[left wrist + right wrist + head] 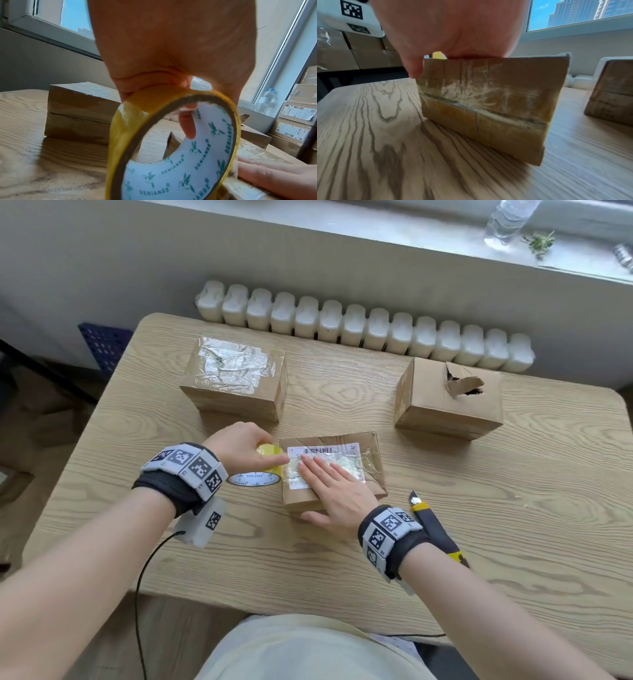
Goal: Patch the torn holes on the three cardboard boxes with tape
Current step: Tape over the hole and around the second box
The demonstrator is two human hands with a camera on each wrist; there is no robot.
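Three cardboard boxes stand on the wooden table. The near middle box carries a white label under clear tape. My right hand lies flat on its top, fingers straight, pressing the tape down. Just left of this box, my left hand grips the yellow tape roll, one finger through its core; a strip runs from the roll onto the box top. The far left box has its top covered in clear tape. The far right box has an open torn hole in its top.
A yellow and black utility knife lies on the table right of my right wrist, blade out. A white radiator runs behind the table. A water bottle stands on the windowsill. More boxes are stacked beside the window.
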